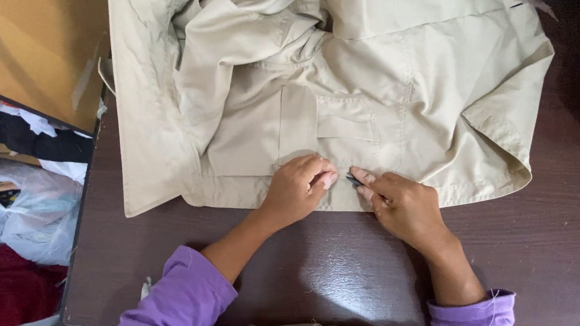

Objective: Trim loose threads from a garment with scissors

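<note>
Beige garment (pixel 367 95) hem pinched by left hand (pixel 297 190); right hand (pixel 404 206) grips small tool (pixel 353 178).

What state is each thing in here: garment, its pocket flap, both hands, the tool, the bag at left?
Beige garment: crumpled, spread on the dark table.
Pocket flap: lying flat, closed.
Left hand: curled, pressing the hem.
Right hand: pinching a small dark tool, tip at the hem.
Plastic bag: on the floor, full, crinkled.
</note>
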